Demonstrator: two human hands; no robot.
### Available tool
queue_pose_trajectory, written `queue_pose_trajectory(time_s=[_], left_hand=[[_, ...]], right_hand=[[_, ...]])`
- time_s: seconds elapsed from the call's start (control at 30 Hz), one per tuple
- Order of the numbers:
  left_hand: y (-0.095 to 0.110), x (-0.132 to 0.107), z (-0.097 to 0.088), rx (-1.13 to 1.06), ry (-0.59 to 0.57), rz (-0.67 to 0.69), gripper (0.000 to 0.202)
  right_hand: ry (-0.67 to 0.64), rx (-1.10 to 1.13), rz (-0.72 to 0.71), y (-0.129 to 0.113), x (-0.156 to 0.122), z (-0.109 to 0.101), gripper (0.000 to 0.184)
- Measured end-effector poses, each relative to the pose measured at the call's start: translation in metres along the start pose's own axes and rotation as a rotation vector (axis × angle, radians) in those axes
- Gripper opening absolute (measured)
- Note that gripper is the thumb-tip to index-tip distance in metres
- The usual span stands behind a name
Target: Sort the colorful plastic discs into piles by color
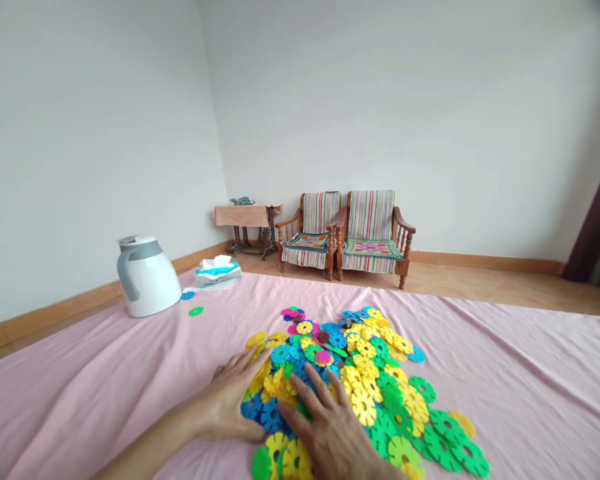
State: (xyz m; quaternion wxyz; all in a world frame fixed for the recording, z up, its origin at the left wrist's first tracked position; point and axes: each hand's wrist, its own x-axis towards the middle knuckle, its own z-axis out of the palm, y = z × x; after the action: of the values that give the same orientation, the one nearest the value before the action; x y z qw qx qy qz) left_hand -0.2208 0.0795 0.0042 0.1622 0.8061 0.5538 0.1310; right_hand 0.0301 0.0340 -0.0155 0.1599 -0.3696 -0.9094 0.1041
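Many discs lie heaped on cloth; the left hand (thumb and fingers apart) meets their edge, the right hand lies spread on top.

Pale walls, tan floor, two wooden armchairs beside a cloth-draped table.

Rumpled pink cloth — heaped notched discs, white jug, tissue box, stray green disc

The right hand partly hides the disc pile.
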Motion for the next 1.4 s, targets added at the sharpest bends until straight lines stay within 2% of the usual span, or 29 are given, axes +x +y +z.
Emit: queue_pose_trajectory(time_s=[0.1, 0.2, 0.43, 0.53, 0.63, 0.7, 0.8, 0.9, 0.97, 1.07, 1.13, 1.23, 1.4], left_hand=[[0.021, 0.017, 0.01, -0.003, -0.017, 0.04, 0.1], [0.042, 0.035, 0.018, -0.032, 0.065, 0.088, 0.088], [0.089, 0.07, 0.043, -0.191, 0.198, 0.178, 0.072], [0.116, 0.07, 0.051, -0.268, 0.137, 0.289, 0.072], [0.133, 0.068, 0.048, -0.297, 0.065, 0.455, 0.076], [0.132, 0.074, 0.041, -0.251, 0.117, 0.432, 0.063], [0.109, 0.099, 0.027, -0.127, 0.27, 0.193, 0.028], [0.07, 0.133, 0.017, -0.036, 0.31, 0.035, 0.024], [0.048, 0.151, 0.017, 0.028, 0.321, -0.07, 0.029], [0.032, 0.165, 0.025, 0.087, 0.296, -0.149, 0.038], [0.035, 0.168, 0.035, 0.108, 0.267, -0.147, 0.042], [0.055, 0.168, 0.048, 0.114, 0.23, -0.082, 0.049], [0.089, 0.176, 0.054, 0.036, 0.126, 0.058, 0.055]], right_hand=[[0.052, -0.017, 0.112, 0.006, 0.003, -0.011, 0.066], [0.123, -0.083, 0.251, 0.016, 0.003, -0.024, 0.055], [0.253, -0.156, 0.442, 0.058, -0.017, -0.049, 0.036], [0.321, -0.15, 0.518, 0.085, -0.035, -0.05, 0.029], [0.438, -0.112, 0.547, 0.118, -0.054, -0.042, 0.026], [0.507, -0.079, 0.572, 0.138, -0.063, -0.035, 0.025], [0.57, -0.069, 0.628, 0.159, -0.071, -0.027, 0.03], [0.579, -0.077, 0.658, 0.164, -0.072, -0.023, 0.041], [0.562, -0.09, 0.674, 0.162, -0.071, -0.023, 0.044], [0.535, -0.106, 0.689, 0.157, -0.071, -0.025, 0.042], [0.529, -0.107, 0.693, 0.154, -0.07, -0.026, 0.038], [0.522, -0.101, 0.69, 0.15, -0.071, -0.029, 0.033], [0.528, -0.083, 0.688, 0.144, -0.07, -0.033, 0.03]])
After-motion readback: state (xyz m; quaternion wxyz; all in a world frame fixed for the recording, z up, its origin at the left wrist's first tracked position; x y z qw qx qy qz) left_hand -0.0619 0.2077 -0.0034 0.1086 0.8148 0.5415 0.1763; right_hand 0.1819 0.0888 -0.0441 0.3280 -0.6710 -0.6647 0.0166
